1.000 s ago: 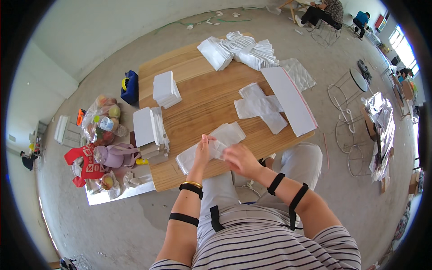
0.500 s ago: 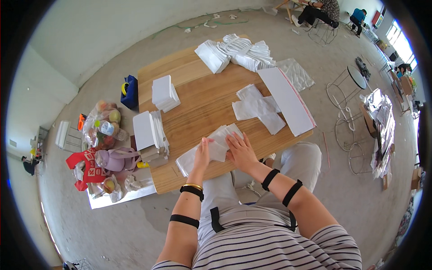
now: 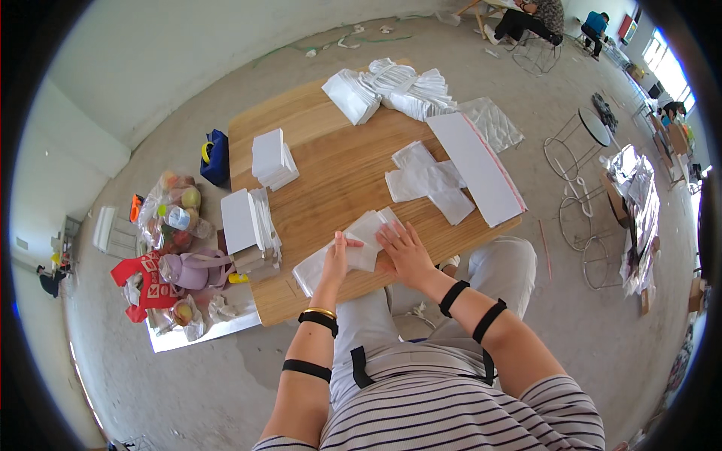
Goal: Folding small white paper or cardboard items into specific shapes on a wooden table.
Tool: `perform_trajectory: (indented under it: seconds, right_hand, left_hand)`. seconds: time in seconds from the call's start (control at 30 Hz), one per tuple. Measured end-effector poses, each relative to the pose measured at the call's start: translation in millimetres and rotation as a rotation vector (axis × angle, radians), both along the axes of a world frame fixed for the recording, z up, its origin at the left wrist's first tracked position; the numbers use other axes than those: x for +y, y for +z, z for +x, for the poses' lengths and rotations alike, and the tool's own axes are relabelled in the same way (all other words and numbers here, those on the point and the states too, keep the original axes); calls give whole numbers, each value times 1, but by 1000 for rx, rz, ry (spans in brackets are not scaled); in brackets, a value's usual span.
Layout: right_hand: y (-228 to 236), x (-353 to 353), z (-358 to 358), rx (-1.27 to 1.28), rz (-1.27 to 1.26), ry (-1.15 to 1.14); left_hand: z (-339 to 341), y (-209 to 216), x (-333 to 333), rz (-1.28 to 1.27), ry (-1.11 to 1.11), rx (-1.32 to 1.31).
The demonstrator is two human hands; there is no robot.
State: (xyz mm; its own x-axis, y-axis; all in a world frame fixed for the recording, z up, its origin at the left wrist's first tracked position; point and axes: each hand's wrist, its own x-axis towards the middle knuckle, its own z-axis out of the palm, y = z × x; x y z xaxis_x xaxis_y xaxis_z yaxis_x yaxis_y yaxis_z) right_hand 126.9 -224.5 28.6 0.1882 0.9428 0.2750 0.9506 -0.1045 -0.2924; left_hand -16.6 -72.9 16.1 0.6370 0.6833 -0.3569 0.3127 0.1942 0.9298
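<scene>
On the table's near edge lies a flat pile of thin white translucent sleeves (image 3: 307,272), fanned out toward the right. My right hand (image 3: 406,254) rests palm down on the right end of the pile, its fingers spread. Beside it, my left hand (image 3: 336,258) stands on edge at the middle of the pile, thumb held away from the fingers over the upper sleeve; its far fingers are partly hidden. More white sleeves (image 3: 444,188) lie crossed beyond my right hand. Left of the pile are two stacks of white cards (image 3: 239,219), the farther one smaller.
A long white box (image 3: 477,169) with a red edge lies at the table's right. Bundled white packets (image 3: 410,90) fill the far edge. At left are a blue pouch (image 3: 216,158), bagged fruit (image 3: 180,199) and a red bag (image 3: 150,282). Stools (image 3: 594,128) stand right; people sit far back.
My left thumb has spread away from its fingers. The right hand has shifted slightly left on the sleeves, its fingers still spread. The objects around them have stayed put.
</scene>
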Motion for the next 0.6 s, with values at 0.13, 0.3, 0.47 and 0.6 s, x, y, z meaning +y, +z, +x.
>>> perform_trajectory:
  seconds: [0.13,0.3,0.47,0.6]
  right_hand:
    - [-14,3,-1,-75,-83,-4]
    - [-8,7,-2,-83,-114,-8]
    - [5,-4,-7,-151,-38,90]
    - [18,-5,-2,73,-205,420]
  left_hand:
    - [-3,-6,-1,41,14,27]
    - [-1,-5,-1,94,56,-5]
    - [6,-1,-8,102,153,-112]
    - [-9,-13,14,11,-128,-3]
